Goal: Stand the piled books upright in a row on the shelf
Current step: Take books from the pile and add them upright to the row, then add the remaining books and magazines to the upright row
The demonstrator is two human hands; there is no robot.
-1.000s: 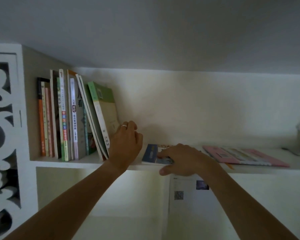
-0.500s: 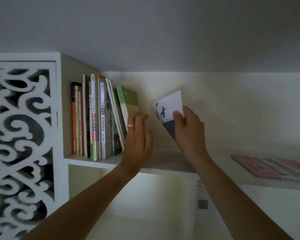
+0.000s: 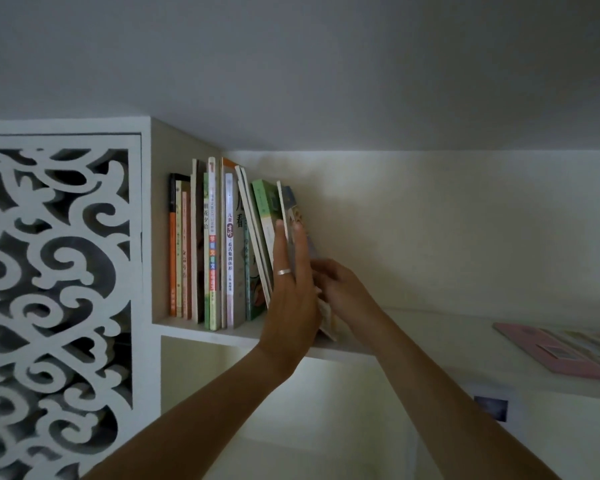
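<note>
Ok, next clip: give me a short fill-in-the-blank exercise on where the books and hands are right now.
1. The left hand, fingers straight, wears a silver ____ on one finger.
2. The flat pink books lie on the white shelf, to the ____ of both hands.
3. The leftmost upright book in the row has an ____ spine.

Missing words: ring; right; orange

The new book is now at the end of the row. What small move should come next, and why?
Probably push the new book upright against the green book with the right hand: it leans, and the left hand lies flat on the row.
</note>
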